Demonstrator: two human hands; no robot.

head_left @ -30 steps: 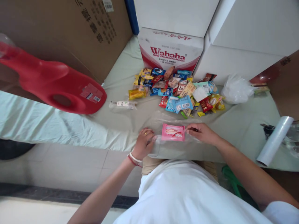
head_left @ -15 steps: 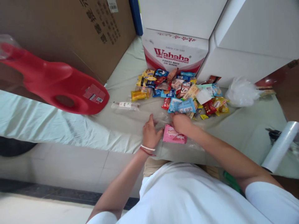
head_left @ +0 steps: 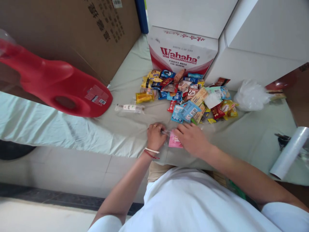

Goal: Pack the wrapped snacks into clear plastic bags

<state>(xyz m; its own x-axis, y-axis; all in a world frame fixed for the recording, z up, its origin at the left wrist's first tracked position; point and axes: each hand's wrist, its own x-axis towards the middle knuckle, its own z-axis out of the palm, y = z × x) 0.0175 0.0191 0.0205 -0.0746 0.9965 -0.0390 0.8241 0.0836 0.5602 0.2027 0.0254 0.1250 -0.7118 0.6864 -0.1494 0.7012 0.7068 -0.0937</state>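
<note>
My left hand [head_left: 155, 136] is closed at the near part of the table, its fingertips pinching the edge of a clear plastic bag [head_left: 166, 132]. A pink snack packet [head_left: 174, 141] lies flat between my two hands. Over its right part rests my right hand [head_left: 192, 138], fingers bent together on the packet and hiding much of it. How far the plastic reaches around the packet I cannot tell. Just beyond the right hand lie light blue snack packets [head_left: 190, 111], at the front of a heap of wrapped snacks [head_left: 169, 87].
A white-and-red water carton [head_left: 183, 53] stands behind the heap. To the left is a big red jug [head_left: 60, 87]; nearer lies a clear slim packet [head_left: 129, 108]. On the right are a crumpled white bag [head_left: 252, 95] and a roll of clear film [head_left: 289, 153].
My right hand has come back from the light blue packets onto the pink packet. My left hand has closed from spread fingers to a pinch on the clear plastic.
</note>
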